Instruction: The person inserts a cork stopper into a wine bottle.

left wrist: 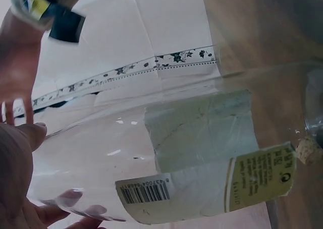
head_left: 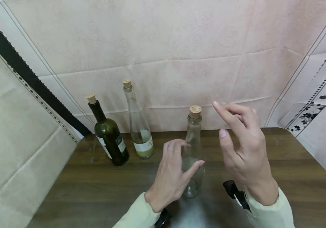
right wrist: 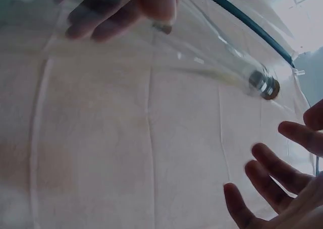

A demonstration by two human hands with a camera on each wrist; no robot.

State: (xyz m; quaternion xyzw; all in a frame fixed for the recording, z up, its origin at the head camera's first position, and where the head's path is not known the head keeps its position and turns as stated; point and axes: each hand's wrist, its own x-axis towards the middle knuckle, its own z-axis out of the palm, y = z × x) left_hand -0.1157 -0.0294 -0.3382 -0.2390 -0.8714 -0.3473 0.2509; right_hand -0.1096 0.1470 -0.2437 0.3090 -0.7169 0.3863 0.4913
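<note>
A clear glass bottle (head_left: 193, 136) stands upright on the table with a cork (head_left: 195, 112) in its mouth. My left hand (head_left: 169, 177) holds it round the body, thumb across the near side and fingers behind. Through the glass, the left wrist view shows the fingertips and a torn paper label (left wrist: 202, 133) with a barcode. My right hand (head_left: 244, 144) is raised to the right of the bottle, fingers spread and loosely bent, holding nothing. In the right wrist view its fingers (right wrist: 272, 168) are apart from the bottle neck and cork.
To the left stand a dark green corked wine bottle (head_left: 109, 129) and a clear corked bottle (head_left: 140, 126) with a white label. A pale patterned cloth (head_left: 163, 60) hangs behind the wooden table (head_left: 94, 196) and along both sides.
</note>
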